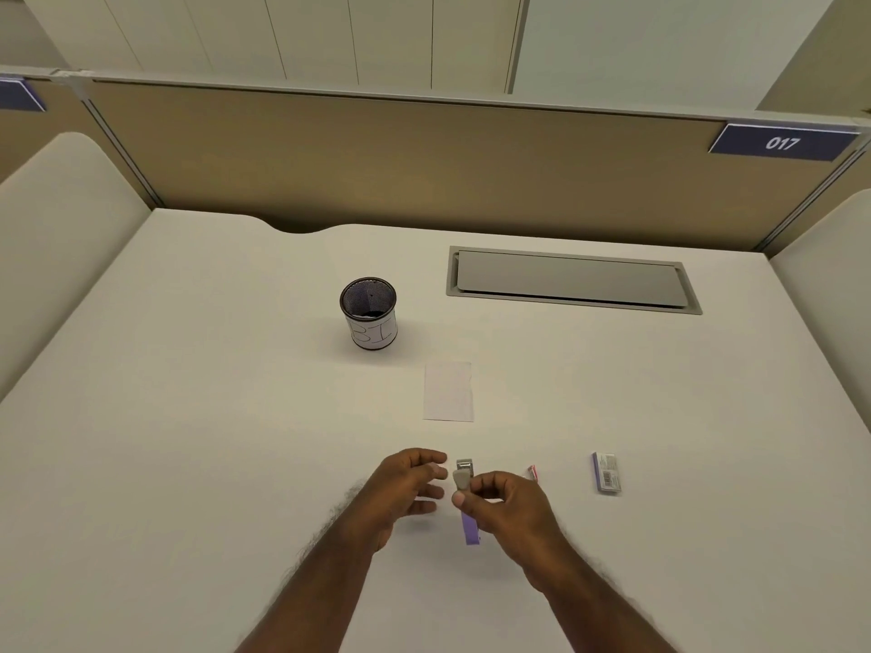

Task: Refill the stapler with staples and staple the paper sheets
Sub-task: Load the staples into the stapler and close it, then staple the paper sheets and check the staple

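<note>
A small purple stapler (469, 527) with a grey and metal front end lies near the desk's front middle. My right hand (509, 501) pinches its grey front part between thumb and fingers. My left hand (407, 483) hovers just to the left of the stapler, fingers curled and apart, holding nothing. A small stack of white paper sheets (448, 392) lies flat on the desk beyond the stapler. A purple staple box (605, 472) lies to the right. A small red and white item (532, 472) lies between the box and my right hand.
A black mesh pen cup (369, 313) with a white label stands at the middle left. A grey cable hatch (572, 280) is set into the white desk (188, 417) at the back right. Beige partitions enclose the desk.
</note>
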A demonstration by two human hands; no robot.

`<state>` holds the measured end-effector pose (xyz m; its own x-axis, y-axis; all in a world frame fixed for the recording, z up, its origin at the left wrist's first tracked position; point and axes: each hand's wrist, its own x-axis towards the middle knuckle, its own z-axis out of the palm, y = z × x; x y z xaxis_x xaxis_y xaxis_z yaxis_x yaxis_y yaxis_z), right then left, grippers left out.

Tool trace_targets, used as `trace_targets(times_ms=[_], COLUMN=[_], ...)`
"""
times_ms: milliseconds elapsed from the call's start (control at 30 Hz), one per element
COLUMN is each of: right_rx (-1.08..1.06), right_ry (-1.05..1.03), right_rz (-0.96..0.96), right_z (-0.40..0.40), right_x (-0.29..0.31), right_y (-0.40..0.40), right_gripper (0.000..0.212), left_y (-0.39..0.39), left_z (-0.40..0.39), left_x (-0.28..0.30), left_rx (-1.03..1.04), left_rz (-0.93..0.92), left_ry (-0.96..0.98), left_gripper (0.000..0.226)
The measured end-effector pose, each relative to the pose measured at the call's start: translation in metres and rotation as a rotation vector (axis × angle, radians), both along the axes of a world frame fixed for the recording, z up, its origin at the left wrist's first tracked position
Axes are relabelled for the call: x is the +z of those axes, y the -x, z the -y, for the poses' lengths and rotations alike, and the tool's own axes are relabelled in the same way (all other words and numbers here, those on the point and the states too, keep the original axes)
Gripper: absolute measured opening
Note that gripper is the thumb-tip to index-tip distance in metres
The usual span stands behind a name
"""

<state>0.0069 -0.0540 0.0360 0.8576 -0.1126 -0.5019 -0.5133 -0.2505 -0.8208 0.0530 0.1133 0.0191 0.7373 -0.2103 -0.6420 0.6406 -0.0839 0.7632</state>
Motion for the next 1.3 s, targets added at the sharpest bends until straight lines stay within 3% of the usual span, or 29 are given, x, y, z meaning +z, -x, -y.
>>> trace_targets(times_ms=[267, 333, 433, 833, 1300], right_rx=[0.045, 0.05, 0.038, 0.005, 0.248], right_ry=[0.155, 0.207, 0.249, 0.378, 0.8], right_rz=[-0.037, -0.043, -0.078, -0.08, 0.11], right_z=[-0.013, -0.016, -0.02, -0.03, -0.036], right_x=[-0.014, -0.019, -0.027, -0.043, -0.056], right_y=[-0.001, -0.001, -0.001, -0.004, -0.011], right_gripper=[0.02, 0.022, 0.024, 0.024, 0.03], left_y=[-0.03, -0.041, -0.055, -0.075, -0.089], left_z=[0.002, 0.006, 0.014, 0.04, 0.031], left_x=[-0.014, -0.017, -0.019, -0.038, -0.058], left_rx=[0.083, 0.043, -0.016, -0.418, -0.544], left_rz=[0.241, 0.38, 0.53, 0.803, 0.868], left_ry=[-0.353, -0.516, -0.598, -0.954, -1.05], left_gripper=[0.022, 0.023, 0.025, 0.039, 0.04])
